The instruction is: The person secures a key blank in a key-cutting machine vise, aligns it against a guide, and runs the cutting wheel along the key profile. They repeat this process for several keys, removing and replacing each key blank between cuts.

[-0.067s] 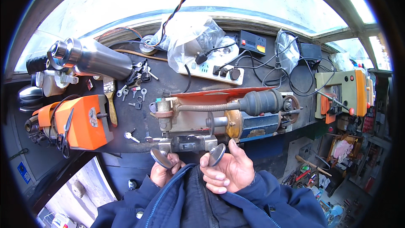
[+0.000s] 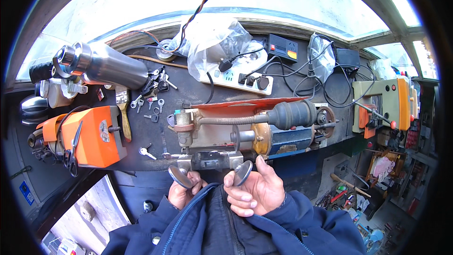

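A key-cutting machine with a blue motor housing lies along the front of the workbench. Two round metal clamp knobs stick out toward me from its dark carriage. My left hand is closed at the left clamp knob, its fingers partly hidden behind the disc. At the right clamp knob, my right hand has its forefinger against the disc. The right thumb points up beside it, and the other fingers curl in. A cutting wheel sits above the carriage, between the knobs and the motor.
Loose keys and a brush lie left of the machine. An orange-covered machine stands farther left, below a steel flask. Behind are a power strip and cables. A beige-and-orange machine stands right.
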`<state>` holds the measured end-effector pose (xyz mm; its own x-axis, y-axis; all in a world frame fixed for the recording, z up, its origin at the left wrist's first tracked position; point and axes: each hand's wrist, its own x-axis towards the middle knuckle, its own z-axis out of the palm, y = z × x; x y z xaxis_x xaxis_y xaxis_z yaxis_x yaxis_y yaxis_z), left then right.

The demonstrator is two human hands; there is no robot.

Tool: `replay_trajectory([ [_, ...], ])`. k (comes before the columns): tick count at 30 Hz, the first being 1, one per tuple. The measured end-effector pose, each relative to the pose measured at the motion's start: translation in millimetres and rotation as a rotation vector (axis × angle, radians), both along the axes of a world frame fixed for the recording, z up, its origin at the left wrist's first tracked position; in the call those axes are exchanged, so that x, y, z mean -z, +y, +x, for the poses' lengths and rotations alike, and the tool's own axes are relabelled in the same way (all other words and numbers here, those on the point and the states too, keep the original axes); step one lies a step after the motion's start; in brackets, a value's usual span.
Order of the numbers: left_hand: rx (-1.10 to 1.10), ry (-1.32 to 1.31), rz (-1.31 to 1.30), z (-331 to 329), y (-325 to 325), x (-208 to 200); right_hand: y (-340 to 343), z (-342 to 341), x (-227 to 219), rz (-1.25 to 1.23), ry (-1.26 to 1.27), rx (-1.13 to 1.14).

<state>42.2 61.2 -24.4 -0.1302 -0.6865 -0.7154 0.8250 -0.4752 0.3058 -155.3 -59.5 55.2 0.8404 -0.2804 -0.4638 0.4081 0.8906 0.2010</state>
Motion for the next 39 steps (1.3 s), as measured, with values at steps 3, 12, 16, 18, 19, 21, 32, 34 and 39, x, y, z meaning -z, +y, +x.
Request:
replay_trajectory([
  [3, -0.021, 0.018, 0.007, 0.6, 3.1, 3.7, 0.2, 0.4, 0.4, 0.016, -0.004, 0.003],
  [12, -0.01, 0.036, 0.013, 5.9, 9.3, 5.6, 0.9, 3.3, -0.6, 0.013, -0.01, 0.019],
  [16, 0.016, 0.044, 0.002, 10.5, 11.5, 5.8, 1.0, 4.6, -3.1, 0.006, -0.004, 0.026],
  [18, 0.021, 0.038, -0.012, 13.3, 11.9, 3.9, 1.3, 5.9, -4.4, -0.007, 0.026, 0.018],
  [19, 0.023, 0.037, -0.02, 14.8, 11.8, 2.4, 1.6, 6.5, -5.2, -0.013, 0.036, 0.018],
  [21, 0.037, 0.014, -0.028, 18.2, 11.2, -1.9, 2.4, 8.2, -6.6, -0.031, 0.056, 0.03],
  [32, 0.117, -0.058, -0.089, 38.2, 22.1, -5.9, 13.3, 18.4, -6.8, -0.058, 0.107, 0.109],
  [34, 0.125, -0.082, -0.103, 42.0, 25.0, -4.9, 17.2, 22.7, -5.4, -0.059, 0.08, 0.167],
  [39, 0.151, -0.188, -0.173, 53.0, 24.6, -10.8, 24.7, 27.1, -9.2, -0.101, 0.157, 0.203],
])
